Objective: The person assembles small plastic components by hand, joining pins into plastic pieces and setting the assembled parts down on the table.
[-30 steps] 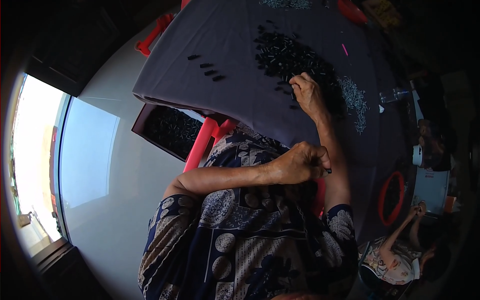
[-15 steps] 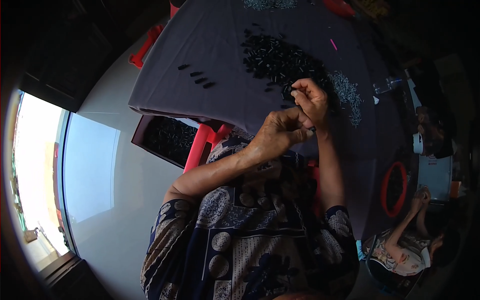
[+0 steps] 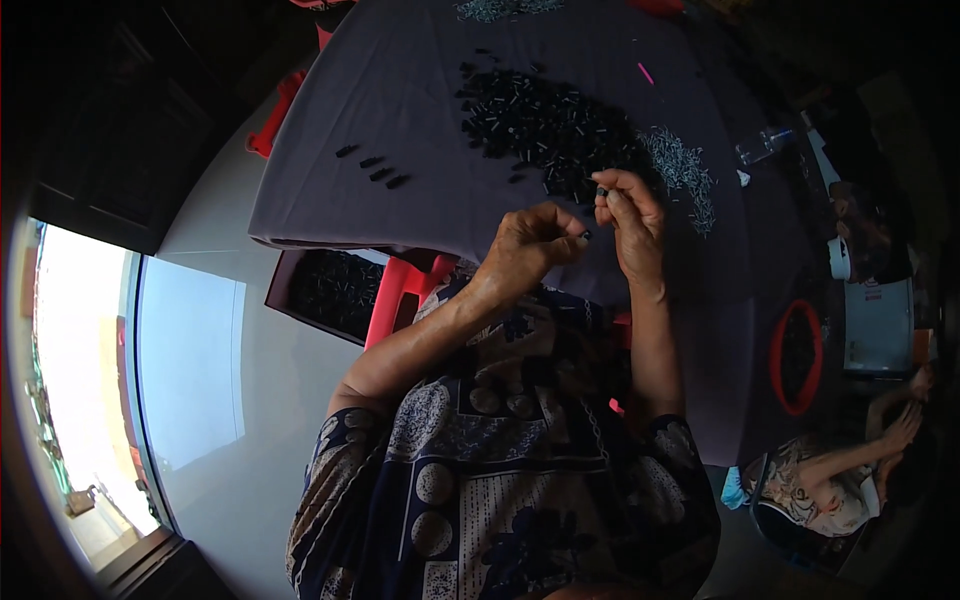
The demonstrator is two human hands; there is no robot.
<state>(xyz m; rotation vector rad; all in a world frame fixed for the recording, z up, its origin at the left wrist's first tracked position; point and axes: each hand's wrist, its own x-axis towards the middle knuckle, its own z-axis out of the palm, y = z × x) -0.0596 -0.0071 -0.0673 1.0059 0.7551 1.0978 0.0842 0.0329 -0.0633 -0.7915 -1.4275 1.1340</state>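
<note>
Over the cloth near the table's front edge, my left hand (image 3: 530, 245) is closed, a small black cylindrical piece (image 3: 587, 235) showing at its fingertips. My right hand (image 3: 637, 225) is raised just right of it, thumb and forefinger pinching another tiny dark piece (image 3: 602, 191) whose exact kind is too small to tell. The hands are apart. Beyond them spreads a heap of small black cylindrical pieces (image 3: 540, 120), some with pale, shiny ends. Beside that heap lies a pile of small silvery metal parts (image 3: 682, 170). Several separate black pieces (image 3: 378, 173) lie to the left.
A grey cloth (image 3: 400, 110) covers the table. An open box of black pieces (image 3: 335, 290) stands below its left edge, beside a red plastic stool (image 3: 397, 290). At right are a clear bottle (image 3: 765, 147), a red-rimmed basket (image 3: 777, 355) and another person (image 3: 825, 485). A pink stick (image 3: 645, 73) lies far off.
My hands, touching or overlapping before, have drawn apart; the left moved leftward and up. The view has shifted slightly. The other person's arms have moved.
</note>
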